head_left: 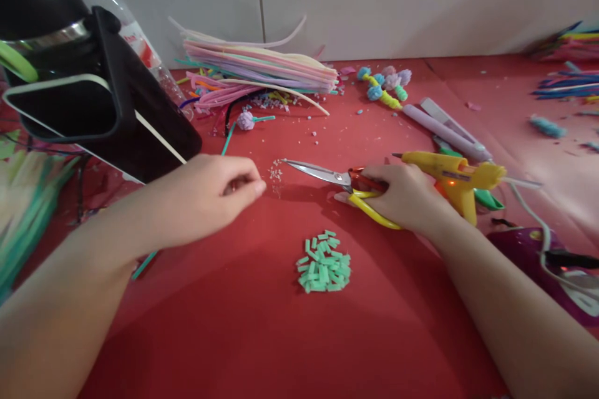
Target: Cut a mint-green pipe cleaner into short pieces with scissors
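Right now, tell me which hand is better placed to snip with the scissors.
The right hand. It already rests on the yellow handles of the scissors, blades pointing left. The left hand is pinched shut beside the blade tips, apart from the handles; whether it holds anything I cannot tell.

On the worktop (262,324), the pile of cut pieces (324,261) lies nearest, between the left hand (213,190) and right hand (402,196). Scissors (341,184) lie behind it, the glue gun (456,177) to their right, and the stack of pipe cleaners (262,68) sits far behind.
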{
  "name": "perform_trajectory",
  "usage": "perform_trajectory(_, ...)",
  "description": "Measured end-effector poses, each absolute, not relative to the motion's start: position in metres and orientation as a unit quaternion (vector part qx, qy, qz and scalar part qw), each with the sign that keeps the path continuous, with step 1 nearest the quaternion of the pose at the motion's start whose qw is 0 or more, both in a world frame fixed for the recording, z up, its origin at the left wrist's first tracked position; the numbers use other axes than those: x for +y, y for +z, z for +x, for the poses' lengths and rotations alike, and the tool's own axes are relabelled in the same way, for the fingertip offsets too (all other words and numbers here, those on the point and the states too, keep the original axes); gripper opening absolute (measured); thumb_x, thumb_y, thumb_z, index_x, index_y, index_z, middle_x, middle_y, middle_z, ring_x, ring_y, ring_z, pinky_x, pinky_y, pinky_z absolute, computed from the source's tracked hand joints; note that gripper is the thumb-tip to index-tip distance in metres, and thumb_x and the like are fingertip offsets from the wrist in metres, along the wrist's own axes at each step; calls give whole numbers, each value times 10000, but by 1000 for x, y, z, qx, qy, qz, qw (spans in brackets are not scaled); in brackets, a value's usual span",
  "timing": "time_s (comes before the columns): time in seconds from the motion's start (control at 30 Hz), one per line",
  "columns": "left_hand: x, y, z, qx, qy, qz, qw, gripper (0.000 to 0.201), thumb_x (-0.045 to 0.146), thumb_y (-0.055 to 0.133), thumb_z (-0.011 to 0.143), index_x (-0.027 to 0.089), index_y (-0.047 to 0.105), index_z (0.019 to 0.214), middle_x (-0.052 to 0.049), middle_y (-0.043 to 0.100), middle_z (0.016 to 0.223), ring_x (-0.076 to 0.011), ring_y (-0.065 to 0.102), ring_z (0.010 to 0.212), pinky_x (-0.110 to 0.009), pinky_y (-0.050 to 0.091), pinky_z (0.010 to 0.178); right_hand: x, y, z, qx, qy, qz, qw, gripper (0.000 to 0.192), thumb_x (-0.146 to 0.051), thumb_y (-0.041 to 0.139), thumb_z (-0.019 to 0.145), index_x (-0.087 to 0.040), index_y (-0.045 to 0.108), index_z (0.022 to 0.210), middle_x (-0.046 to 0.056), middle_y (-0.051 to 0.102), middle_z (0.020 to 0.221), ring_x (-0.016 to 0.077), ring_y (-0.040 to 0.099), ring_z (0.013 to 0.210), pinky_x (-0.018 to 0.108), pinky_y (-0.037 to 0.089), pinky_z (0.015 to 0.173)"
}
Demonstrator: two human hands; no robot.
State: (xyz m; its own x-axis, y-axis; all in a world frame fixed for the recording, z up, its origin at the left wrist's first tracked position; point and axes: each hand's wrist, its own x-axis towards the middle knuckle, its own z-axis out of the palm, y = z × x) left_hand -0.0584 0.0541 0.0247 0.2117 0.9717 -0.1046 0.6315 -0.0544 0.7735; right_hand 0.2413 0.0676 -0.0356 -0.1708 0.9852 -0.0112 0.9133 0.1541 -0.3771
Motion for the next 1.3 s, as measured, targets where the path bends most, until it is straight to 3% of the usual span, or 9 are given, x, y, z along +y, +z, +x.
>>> perform_trajectory(0.07,44,24,-45,516,103,778,344,86,324,662,854,253,710,844,24,676,716,-140,571,576,-247,368,531,68,-36,241,-755,146,-628,119,624,-824,585,677,-224,443,576,-15,427,502,136,365,545,298,277,550)
perform_trajectory(0.13,36,20,-34,469,50,816,332,123,282,574,912,279,676,981,10,711,944,-163,637,773,-257,422,658,69,-36,241,-759,140,-624,119,620,-820,569,687,-227,426,575,-17,416,496,133,347,536,301,276,552)
perform_trajectory(0.27,29,10,-20,429,17,834,347,153,214,486,947,268,609,1021,-6,665,1092,-181,643,943,-286,427,777,70,-37,240,-760,130,-625,125,615,-810,560,688,-228,400,568,-14,424,497,130,342,525,301,270,549)
perform_trajectory(0.63,22,3,-4,431,-52,835,338,115,220,449,986,212,564,977,-41,603,1059,-210,616,942,-345,424,783,70,-37,238,-760,132,-624,127,628,-805,528,716,-226,339,564,-28,374,495,119,291,522,314,253,588)
perform_trajectory(0.97,29,6,-14,435,24,829,350,131,238,488,971,223,575,874,-13,626,986,-173,609,874,-300,417,754,71,-40,241,-761,132,-622,128,564,-713,591,708,-227,338,575,-23,389,511,123,297,529,313,257,590)
perform_trajectory(1.13,32,10,-23,480,87,787,378,150,354,541,960,251,572,856,29,668,844,-153,612,761,-268,424,668,70,-39,239,-764,135,-617,134,609,-775,564,706,-228,335,568,-26,388,498,121,295,523,315,279,598)
perform_trajectory(1.3,28,6,-14,418,65,796,433,133,274,547,947,258,647,861,34,715,848,-147,642,766,-268,447,707,69,-38,238,-759,144,-619,138,637,-825,549,698,-230,358,571,-24,409,493,124,323,518,316,314,614)
